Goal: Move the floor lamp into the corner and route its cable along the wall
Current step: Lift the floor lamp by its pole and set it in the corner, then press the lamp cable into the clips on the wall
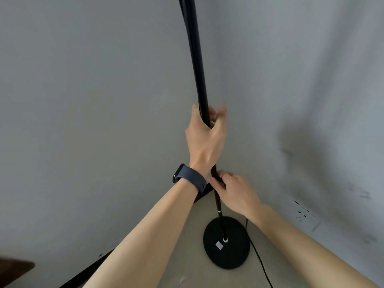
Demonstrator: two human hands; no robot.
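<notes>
1. Floor lamp pole: upright, base near the corner.
2. Left hand: fingers wrapped around pole, steadying it.
3. Right hand: fingers closed on pole lower down, likely guiding placement.
4. Cable: trails along floor beside right wall, unrouted.

No legible text, brand or number anywhere. Small pale sticker on round lamp base, beside pole foot: print too small and blurred to read. Wall socket on right wall: no markings discernible. Dark wristband on left wrist: no visible lettering or display digits.
</notes>
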